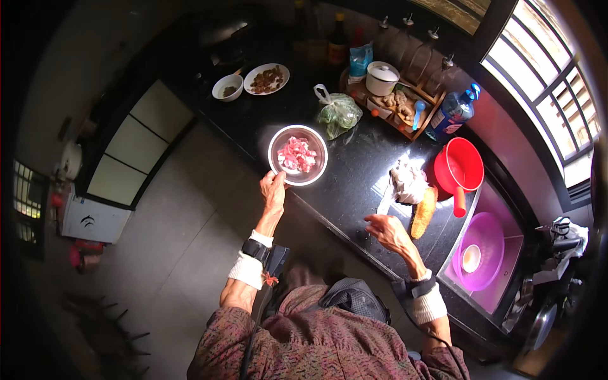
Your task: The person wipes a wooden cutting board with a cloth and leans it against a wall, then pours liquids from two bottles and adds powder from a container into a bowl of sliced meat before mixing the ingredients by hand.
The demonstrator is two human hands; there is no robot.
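Observation:
My left hand [273, 190] grips the near rim of a stainless steel bowl [275, 164] at the counter's front edge. Raw pink meat pieces [297, 154] lie in the bowl. Over the black counter, my right hand [392, 232] has loosely bent fingers and no visible thing in them. Just beyond it is a crumpled whitish cloth [408, 180], in bright sunlight. An orange-yellow, rough-textured long object [424, 212] lies to the right of that hand; I cannot tell its material.
A red plastic dipper [458, 164] stands by the sink [513, 270], which holds a purple basin [494, 247]. Behind the bowl is a knotted plastic bag of greens [339, 116]. Farther back are a white plate [254, 71], a small bowl [228, 96] and a wooden rack [422, 130] with ginger.

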